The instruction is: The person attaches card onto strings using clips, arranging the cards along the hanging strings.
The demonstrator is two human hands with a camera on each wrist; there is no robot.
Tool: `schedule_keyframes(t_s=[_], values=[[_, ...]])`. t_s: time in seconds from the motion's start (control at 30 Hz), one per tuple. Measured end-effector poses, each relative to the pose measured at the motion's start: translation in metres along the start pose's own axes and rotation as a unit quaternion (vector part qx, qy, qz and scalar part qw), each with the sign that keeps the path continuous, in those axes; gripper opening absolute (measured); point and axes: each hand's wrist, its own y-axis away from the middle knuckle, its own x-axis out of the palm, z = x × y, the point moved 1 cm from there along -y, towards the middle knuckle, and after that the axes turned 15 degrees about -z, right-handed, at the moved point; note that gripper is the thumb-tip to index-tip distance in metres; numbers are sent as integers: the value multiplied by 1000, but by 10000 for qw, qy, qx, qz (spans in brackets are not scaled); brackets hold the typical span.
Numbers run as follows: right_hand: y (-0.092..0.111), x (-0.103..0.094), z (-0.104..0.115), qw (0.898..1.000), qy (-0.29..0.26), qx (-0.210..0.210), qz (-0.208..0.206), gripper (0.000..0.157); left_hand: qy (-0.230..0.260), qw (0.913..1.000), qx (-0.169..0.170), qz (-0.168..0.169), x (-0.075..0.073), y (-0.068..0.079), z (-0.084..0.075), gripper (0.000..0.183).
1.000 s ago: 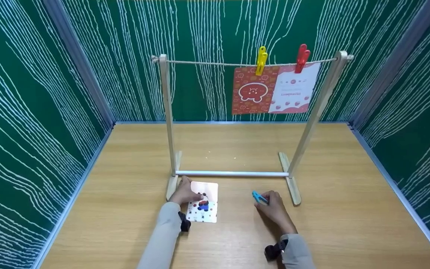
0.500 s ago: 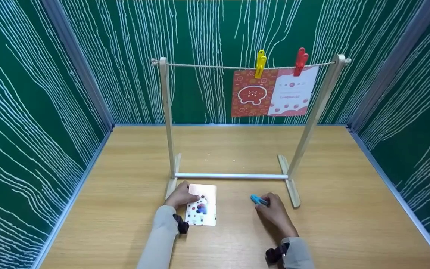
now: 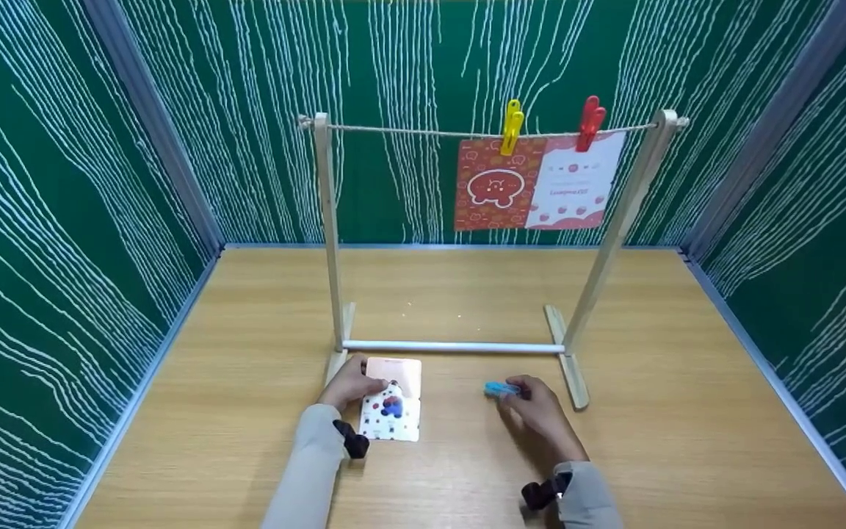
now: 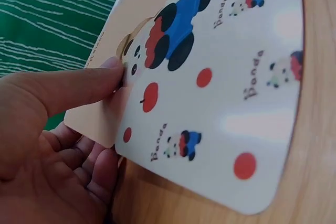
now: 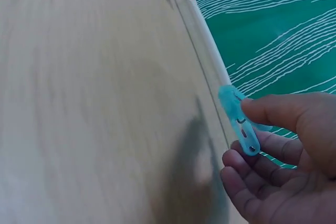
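Observation:
My left hand (image 3: 351, 384) pinches the left edge of a panda-print card (image 3: 401, 422), thumb on its printed face and fingers beneath. In the left wrist view the card (image 4: 220, 114) shows red dots and small pandas in blue, and it is tilted above the wooden table. My right hand (image 3: 538, 408) holds a light-blue clothespin (image 3: 499, 389) between thumb and fingers, a short way right of the card. Close up in the right wrist view, the thumb presses on the clothespin (image 5: 242, 121).
A wooden stand with a left post (image 3: 330, 235), a right post (image 3: 617, 235) and a white bottom bar (image 3: 452, 346) stands ahead. From its rope (image 3: 408, 131) hangs a red-and-white card (image 3: 496, 202), held by a yellow clothespin (image 3: 512, 128) and a red clothespin (image 3: 590, 125). Green walls surround the table.
The clothespin has turned in my right hand and shifted slightly left. My left hand and the panda card have moved a little to the left.

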Motion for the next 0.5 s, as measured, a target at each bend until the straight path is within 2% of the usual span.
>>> schedule_keyframes(t_s=[0.17, 0.27, 0.4, 0.5], values=[[0, -2, 6, 9986, -506, -25, -125, 41, 242, 9996, -40, -121, -3, 1, -2, 32], [-1, -2, 11, 9960, -865, 179, -118, 43, 643, 9979, -81, -82, -5, 3, -5, 30], [-2, -2, 22, 9895, -1274, 686, -58, 47, 1087, 9938, -223, -105, -6, 5, -10, 26], [-3, -2, 29, 9872, -1421, 715, -114, 47, 1166, 9928, -164, -204, -6, 6, -15, 27]])
